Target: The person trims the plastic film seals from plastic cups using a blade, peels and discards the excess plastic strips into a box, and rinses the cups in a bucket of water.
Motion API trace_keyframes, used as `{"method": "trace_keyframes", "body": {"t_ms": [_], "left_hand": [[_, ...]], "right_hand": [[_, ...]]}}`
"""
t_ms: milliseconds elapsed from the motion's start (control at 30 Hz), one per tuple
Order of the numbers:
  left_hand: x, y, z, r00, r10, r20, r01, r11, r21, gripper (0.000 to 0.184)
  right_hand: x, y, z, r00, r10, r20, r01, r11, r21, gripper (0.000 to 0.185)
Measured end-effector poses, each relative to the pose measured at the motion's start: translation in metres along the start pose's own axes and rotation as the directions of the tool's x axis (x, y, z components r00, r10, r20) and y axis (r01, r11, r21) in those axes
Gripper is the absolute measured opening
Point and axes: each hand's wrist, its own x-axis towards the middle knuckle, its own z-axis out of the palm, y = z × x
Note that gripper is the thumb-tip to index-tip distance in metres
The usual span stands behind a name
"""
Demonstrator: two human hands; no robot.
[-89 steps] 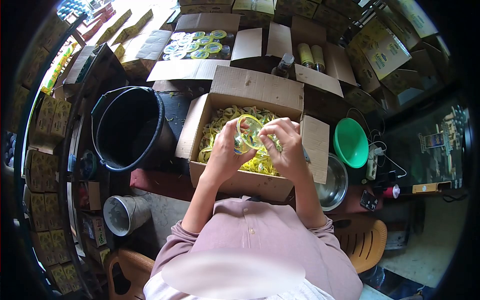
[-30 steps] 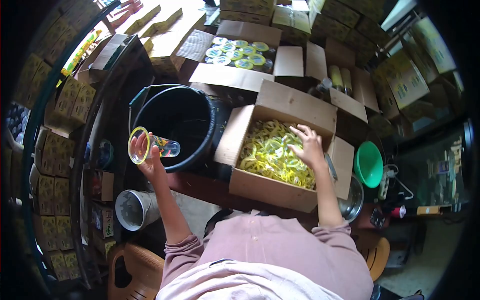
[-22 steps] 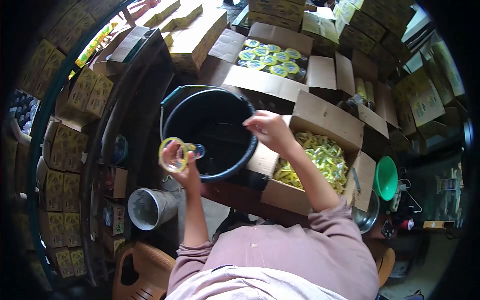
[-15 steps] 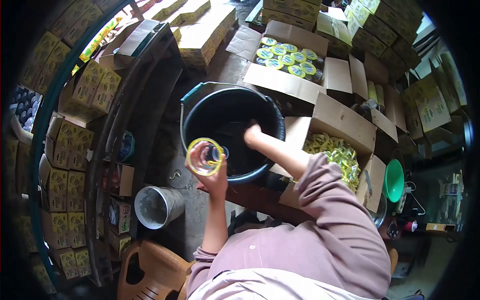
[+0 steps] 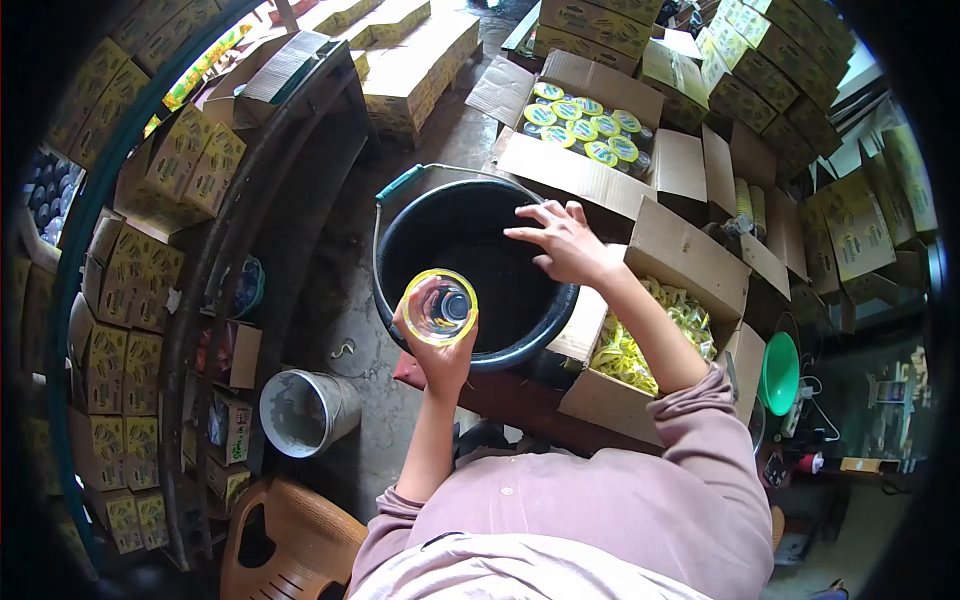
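cup (image 5: 453,305): glossy plastic | bucket (image 5: 470,225): smooth plastic | carton (image 5: 610,405): matt cardboard | strips (image 5: 625,355): glossy, seemingly plastic

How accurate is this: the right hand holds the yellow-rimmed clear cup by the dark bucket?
One slip: the head view shows the left hand holding the yellow-rimmed clear cup by the dark bucket; the right hand is open.

grey pail (image 5: 308,413) — on floor (image 5: 322,315) | orange chair (image 5: 305,525) | green bowl (image 5: 780,374) | pink-and-white item (image 5: 810,462) — perhaps a spool

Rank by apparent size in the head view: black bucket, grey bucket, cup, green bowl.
1. Black bucket
2. Grey bucket
3. Cup and green bowl: too close to rank; the cup looks nearer the camera.
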Motion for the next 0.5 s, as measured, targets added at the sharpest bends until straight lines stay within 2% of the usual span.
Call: {"method": "trace_keyframes", "body": {"t_ms": [33, 67, 100, 167, 200, 233, 300, 333, 367, 433, 467, 500], "left_hand": [[0.001, -0.001, 0.001, 1.0, -0.004, 0.012, 0.004, 1.0, -0.003, 0.065], [0.002, 0.0, 0.003, 1.0, -0.023, -0.002, 0.023, 0.998, -0.067, 0.067], [0.004, 0.007, 0.004, 0.991, -0.128, -0.023, 0.123, 0.978, -0.168, 0.067], [0.007, 0.008, 0.007, 0.954, -0.296, -0.049, 0.263, 0.905, -0.336, 0.062], [0.01, 0.003, 0.01, 0.934, -0.356, -0.017, 0.294, 0.796, -0.529, 0.059], [0.017, 0.012, 0.017, 0.909, -0.417, 0.012, 0.309, 0.652, -0.692, 0.057], [0.025, 0.011, 0.021, 0.882, -0.468, 0.06, 0.349, 0.562, -0.75, 0.054], [0.028, 0.014, 0.025, 0.877, -0.479, 0.047, 0.348, 0.565, -0.748, 0.053], [0.028, 0.017, 0.029, 0.867, -0.493, 0.07, 0.362, 0.527, -0.769, 0.052], [0.028, 0.022, 0.035, 0.845, -0.521, 0.119, 0.39, 0.449, -0.804, 0.051], [0.023, 0.015, 0.039, 0.836, -0.524, 0.162, 0.418, 0.419, -0.806, 0.051], [0.021, 0.015, 0.041, 0.806, -0.524, 0.277, 0.507, 0.368, -0.779, 0.056]], "right_hand": [[-0.002, -0.006, -0.004, 0.997, 0.057, -0.056, -0.046, 0.98, 0.194, 0.048], [-0.003, -0.008, -0.007, 0.993, 0.103, -0.059, -0.086, 0.967, 0.239, 0.047], [-0.005, -0.01, -0.008, 0.987, 0.152, -0.06, -0.129, 0.949, 0.288, 0.047], [-0.01, -0.011, 0.016, 0.95, 0.192, -0.248, 0.008, 0.775, 0.632, 0.047], [-0.014, -0.022, 0.015, 0.935, 0.265, -0.238, -0.031, 0.727, 0.686, 0.047], [-0.018, -0.028, 0.021, 0.946, 0.304, -0.114, -0.06, 0.508, 0.859, 0.045], [-0.028, -0.035, 0.02, 0.973, 0.194, 0.121, -0.145, 0.111, 0.983, 0.046], [-0.034, -0.042, 0.013, 0.975, 0.15, 0.163, -0.158, -0.045, 0.986, 0.047], [-0.039, -0.046, 0.014, 0.973, 0.186, 0.136, -0.115, -0.12, 0.986, 0.045], [-0.045, -0.054, 0.011, 0.962, 0.273, 0.011, -0.016, 0.017, 1.0, 0.043], [-0.047, -0.054, 0.004, 0.941, 0.337, 0.013, -0.033, 0.054, 0.998, 0.043], [-0.049, -0.052, 0.005, 0.918, 0.393, -0.05, 0.052, 0.005, 0.999, 0.041]]}}
